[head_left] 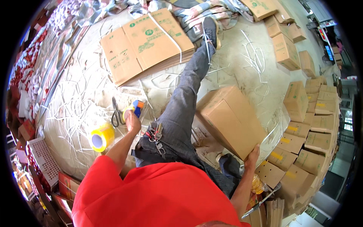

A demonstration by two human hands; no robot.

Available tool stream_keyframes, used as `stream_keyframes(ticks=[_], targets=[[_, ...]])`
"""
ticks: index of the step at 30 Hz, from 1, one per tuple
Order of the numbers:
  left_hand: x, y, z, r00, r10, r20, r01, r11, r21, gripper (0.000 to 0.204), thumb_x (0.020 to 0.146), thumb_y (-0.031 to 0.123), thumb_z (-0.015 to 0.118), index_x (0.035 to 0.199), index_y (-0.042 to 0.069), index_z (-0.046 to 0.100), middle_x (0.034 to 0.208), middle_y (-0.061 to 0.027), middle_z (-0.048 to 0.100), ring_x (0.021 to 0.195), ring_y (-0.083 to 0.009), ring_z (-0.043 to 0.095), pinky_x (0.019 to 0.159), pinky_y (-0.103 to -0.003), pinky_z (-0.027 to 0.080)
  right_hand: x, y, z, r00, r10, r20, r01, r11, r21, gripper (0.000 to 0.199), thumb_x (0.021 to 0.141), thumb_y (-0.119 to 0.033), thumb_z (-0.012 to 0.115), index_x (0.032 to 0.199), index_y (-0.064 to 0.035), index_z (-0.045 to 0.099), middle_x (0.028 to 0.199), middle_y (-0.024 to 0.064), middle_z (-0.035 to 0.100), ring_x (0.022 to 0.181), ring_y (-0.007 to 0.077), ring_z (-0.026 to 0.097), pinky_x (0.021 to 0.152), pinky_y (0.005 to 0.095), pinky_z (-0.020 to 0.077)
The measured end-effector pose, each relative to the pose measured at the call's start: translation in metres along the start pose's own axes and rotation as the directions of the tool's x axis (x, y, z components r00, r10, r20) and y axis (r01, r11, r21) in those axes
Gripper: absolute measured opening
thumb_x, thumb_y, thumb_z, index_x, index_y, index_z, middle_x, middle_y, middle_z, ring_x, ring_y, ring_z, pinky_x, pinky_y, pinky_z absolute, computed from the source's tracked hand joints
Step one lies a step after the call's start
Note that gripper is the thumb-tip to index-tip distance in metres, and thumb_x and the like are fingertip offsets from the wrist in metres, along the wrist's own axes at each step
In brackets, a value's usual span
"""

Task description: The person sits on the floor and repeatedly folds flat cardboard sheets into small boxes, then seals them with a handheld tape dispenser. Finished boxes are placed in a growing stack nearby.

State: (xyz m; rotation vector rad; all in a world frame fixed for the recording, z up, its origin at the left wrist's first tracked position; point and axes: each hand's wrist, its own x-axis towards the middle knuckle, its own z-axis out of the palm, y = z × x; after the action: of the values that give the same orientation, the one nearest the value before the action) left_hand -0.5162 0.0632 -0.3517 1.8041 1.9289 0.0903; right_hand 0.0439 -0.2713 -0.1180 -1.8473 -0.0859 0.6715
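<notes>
My left hand [132,122] is closed around a tape dispenser [138,108] with a blue and orange head and yellow tape. Just left of it, black scissors [115,113] lie on the floor. A large roll of clear yellow tape [102,137] sits nearer to me on the left. A closed brown cardboard box [236,119] stands tilted to the right of my outstretched leg. My right hand [252,155] grips its near right corner; the fingers beneath are partly hidden.
Flattened cardboard boxes [147,43] lie stacked ahead, with a white strap across them. Loose white strapping [81,109] litters the floor. Several packed boxes [302,140] line the right side. A white plastic crate [43,155] stands at left, below heaps of netted produce [32,64].
</notes>
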Motion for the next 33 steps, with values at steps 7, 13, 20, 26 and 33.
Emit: stream_keyframes(ticks=[7,13,20,26,33], targets=[[-0.015,0.166,-0.166,0.966,0.237,-0.107,-0.259,0.917,-0.304,0.054,0.083,0.035,0.08,0.114,-0.002,0.056,0.101,-0.0273,0.07,0.094,-0.0436,0.069,0.086,-0.051,0.053,0.005,0.015,0.035,0.985,-0.08,-0.155,0.053,0.984,-0.169,0.058,0.112,-0.041,0.043,0.143,0.0068,0.054,0.142,0.0183,0.06,0.129,0.0274,0.057,0.111,0.0388,0.0429],[-0.069,0.366,-0.227,0.622,0.775,-0.116,-0.703,0.487,-0.518,0.058,0.08,0.022,0.09,0.123,0.002,0.057,0.094,-0.0151,0.069,0.081,-0.0254,0.071,0.076,-0.037,0.057,-0.01,-0.004,0.054,0.987,-0.072,-0.141,0.058,0.994,-0.098,0.046,0.111,-0.037,0.048,0.128,0.0026,0.062,0.112,0.009,0.068,0.101,0.0174,0.058,0.092,0.0348,0.0481],[-0.13,0.516,-0.168,-0.082,0.987,0.138,-0.821,0.011,-0.57,0.055,0.078,0.027,0.09,0.117,0.003,0.058,0.093,-0.0195,0.068,0.085,-0.0407,0.069,0.077,-0.042,0.055,-0.017,-0.014,0.064,0.981,-0.121,-0.151,0.134,0.988,0.082,0.041,0.11,-0.031,0.052,0.131,0.0025,0.064,0.109,0.0095,0.071,0.096,0.0159,0.062,0.086,0.0345,0.0518],[-0.13,0.543,-0.118,-0.207,0.921,0.331,-0.838,0.008,-0.546,0.053,0.079,0.027,0.089,0.115,0.004,0.058,0.094,-0.0214,0.068,0.084,-0.0425,0.069,0.074,-0.043,0.055,-0.005,0.009,0.07,0.951,-0.206,-0.231,0.239,0.962,0.128,0.044,0.106,-0.029,0.058,0.137,0.0027,0.061,0.113,0.0184,0.074,0.099,0.0205,0.069,0.088,0.0375,0.0545],[-0.138,0.556,-0.118,-0.267,0.877,0.4,-0.87,-0.042,-0.491,0.055,0.079,0.027,0.089,0.116,0.005,0.055,0.095,-0.0211,0.069,0.087,-0.0439,0.07,0.074,-0.043,0.056,-0.014,-0.008,0.068,0.87,-0.337,-0.361,0.314,0.942,-0.121,0.044,0.106,-0.032,0.058,0.131,0.0039,0.063,0.108,0.0218,0.074,0.097,0.0367,0.069,0.092,0.0415,0.0526]])
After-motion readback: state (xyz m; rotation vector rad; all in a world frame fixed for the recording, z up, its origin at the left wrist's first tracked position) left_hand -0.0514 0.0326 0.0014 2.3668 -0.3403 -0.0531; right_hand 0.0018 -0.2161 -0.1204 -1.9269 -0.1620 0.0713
